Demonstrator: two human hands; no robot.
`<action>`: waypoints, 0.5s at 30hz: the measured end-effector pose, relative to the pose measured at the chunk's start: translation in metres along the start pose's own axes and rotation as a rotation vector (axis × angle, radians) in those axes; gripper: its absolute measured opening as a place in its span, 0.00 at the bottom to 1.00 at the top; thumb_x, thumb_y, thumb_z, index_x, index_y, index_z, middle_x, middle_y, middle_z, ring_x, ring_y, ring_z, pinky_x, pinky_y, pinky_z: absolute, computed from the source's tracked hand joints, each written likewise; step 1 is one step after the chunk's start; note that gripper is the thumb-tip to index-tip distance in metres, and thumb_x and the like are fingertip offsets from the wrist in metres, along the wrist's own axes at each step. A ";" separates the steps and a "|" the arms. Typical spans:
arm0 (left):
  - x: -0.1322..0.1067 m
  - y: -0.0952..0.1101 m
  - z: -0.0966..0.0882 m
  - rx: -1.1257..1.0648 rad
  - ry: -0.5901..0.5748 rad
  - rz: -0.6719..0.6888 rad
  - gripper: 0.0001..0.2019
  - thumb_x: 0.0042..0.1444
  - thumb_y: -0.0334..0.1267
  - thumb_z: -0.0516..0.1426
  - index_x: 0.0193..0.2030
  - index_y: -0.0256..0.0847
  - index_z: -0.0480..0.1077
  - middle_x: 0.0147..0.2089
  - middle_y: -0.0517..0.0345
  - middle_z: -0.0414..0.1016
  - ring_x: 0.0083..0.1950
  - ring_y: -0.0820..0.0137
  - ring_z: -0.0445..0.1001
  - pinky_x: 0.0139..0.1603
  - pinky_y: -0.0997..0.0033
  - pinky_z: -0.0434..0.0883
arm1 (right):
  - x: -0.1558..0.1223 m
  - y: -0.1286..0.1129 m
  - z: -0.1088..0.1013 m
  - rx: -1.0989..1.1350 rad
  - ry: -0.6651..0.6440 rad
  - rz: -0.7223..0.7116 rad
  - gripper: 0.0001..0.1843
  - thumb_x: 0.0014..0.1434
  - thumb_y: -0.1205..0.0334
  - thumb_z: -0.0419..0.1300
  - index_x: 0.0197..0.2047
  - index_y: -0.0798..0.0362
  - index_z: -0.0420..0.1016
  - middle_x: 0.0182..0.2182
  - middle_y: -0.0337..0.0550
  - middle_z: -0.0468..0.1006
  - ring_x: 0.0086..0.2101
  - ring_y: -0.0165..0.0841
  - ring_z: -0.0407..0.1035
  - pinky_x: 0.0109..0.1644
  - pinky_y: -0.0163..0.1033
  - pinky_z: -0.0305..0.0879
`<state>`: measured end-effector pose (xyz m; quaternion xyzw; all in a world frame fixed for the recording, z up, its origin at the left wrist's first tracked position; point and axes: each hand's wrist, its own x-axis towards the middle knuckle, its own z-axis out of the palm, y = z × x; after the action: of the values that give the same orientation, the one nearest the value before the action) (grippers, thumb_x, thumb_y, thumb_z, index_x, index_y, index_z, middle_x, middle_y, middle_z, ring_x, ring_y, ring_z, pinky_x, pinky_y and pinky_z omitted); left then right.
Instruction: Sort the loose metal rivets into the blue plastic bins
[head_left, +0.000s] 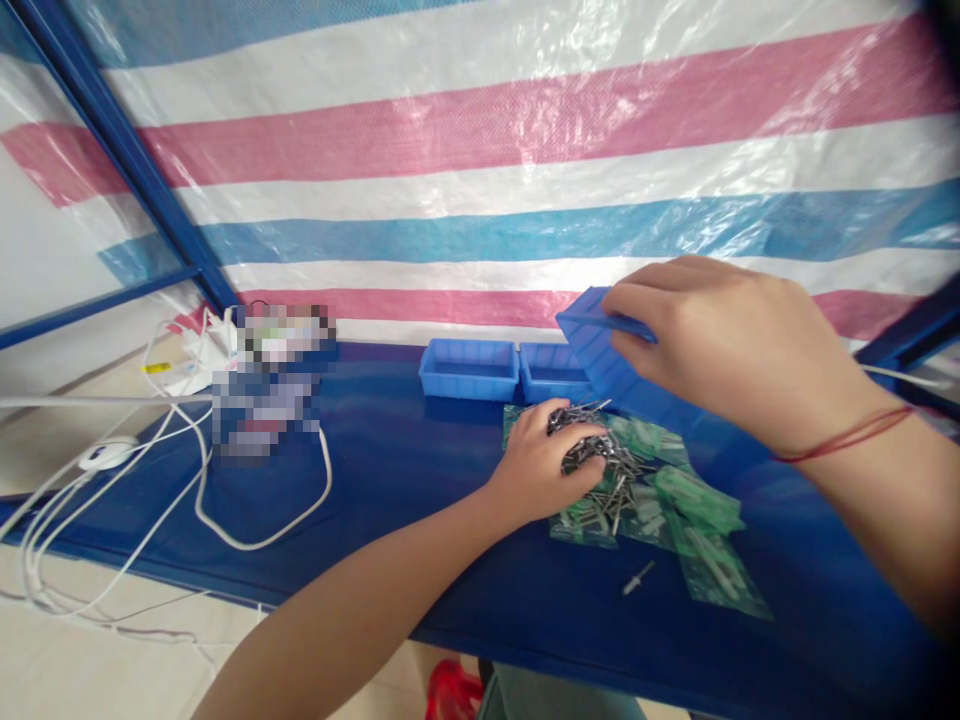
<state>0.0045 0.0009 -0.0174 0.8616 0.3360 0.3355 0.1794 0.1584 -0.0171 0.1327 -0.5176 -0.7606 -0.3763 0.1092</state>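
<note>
My right hand grips the rim of a blue plastic bin, which is lifted and tilted above the table. Below it, a heap of silver pop rivets lies on clear and green plastic bags. My left hand curls round the left side of the heap, with rivets between its thumb and fingers. A single pop rivet lies apart on the table in front of the bags. Part of the raised bin is hidden behind my right hand.
Two more blue bins stand side by side at the back of the blue table. White cables and a power strip are at the left, near a blurred-out patch. A striped plastic sheet hangs behind.
</note>
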 end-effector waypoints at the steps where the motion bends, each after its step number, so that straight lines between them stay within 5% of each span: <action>1: 0.000 0.000 0.000 0.003 -0.002 -0.002 0.16 0.57 0.43 0.57 0.52 0.47 0.72 0.61 0.50 0.60 0.64 0.59 0.59 0.66 0.58 0.57 | -0.001 0.002 -0.001 0.001 0.015 -0.003 0.05 0.60 0.62 0.52 0.37 0.50 0.69 0.37 0.43 0.76 0.38 0.41 0.69 0.31 0.41 0.57; 9: 0.001 -0.001 -0.002 0.080 0.016 0.007 0.17 0.58 0.44 0.56 0.53 0.45 0.71 0.61 0.48 0.61 0.64 0.59 0.60 0.64 0.56 0.58 | -0.020 0.025 -0.008 0.113 0.235 0.147 0.09 0.58 0.59 0.54 0.39 0.51 0.73 0.37 0.46 0.77 0.41 0.43 0.71 0.38 0.43 0.65; 13: 0.004 0.011 -0.019 0.167 0.110 0.175 0.21 0.58 0.49 0.55 0.56 0.45 0.69 0.63 0.46 0.60 0.65 0.54 0.56 0.65 0.46 0.52 | -0.042 0.055 0.022 0.236 0.399 0.496 0.10 0.53 0.60 0.59 0.40 0.52 0.76 0.37 0.45 0.79 0.39 0.38 0.74 0.45 0.41 0.66; 15: 0.002 0.026 -0.026 0.134 0.074 0.380 0.17 0.61 0.47 0.53 0.52 0.42 0.71 0.60 0.47 0.64 0.62 0.58 0.61 0.63 0.55 0.58 | -0.059 0.074 0.051 0.313 0.472 0.752 0.11 0.51 0.59 0.61 0.37 0.55 0.76 0.32 0.44 0.79 0.35 0.36 0.74 0.42 0.39 0.67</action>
<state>0.0000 -0.0141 0.0159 0.9067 0.1952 0.3715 0.0428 0.2605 -0.0106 0.0988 -0.6347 -0.5223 -0.2988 0.4848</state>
